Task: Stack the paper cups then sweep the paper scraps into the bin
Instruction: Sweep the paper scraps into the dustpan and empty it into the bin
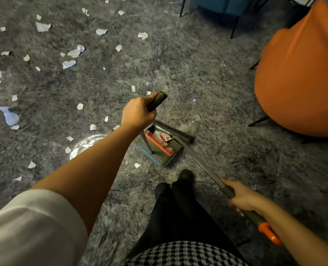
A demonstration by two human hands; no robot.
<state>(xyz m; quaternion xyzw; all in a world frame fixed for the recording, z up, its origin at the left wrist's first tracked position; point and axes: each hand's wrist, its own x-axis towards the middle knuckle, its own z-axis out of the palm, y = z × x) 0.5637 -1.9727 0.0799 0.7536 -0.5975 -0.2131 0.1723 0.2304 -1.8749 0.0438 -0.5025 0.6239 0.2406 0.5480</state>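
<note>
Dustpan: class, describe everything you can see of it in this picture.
The dustpan is dark green, plastic by its look, with a ribbed outer wall and an orange comb across its inside. It stands on the grey carpet just ahead of the person's shoes. A thin pole rises from it to a dark green grip, which the left hand holds. A few paper scraps lie inside, and the broom head rests at its far edge.
</note>
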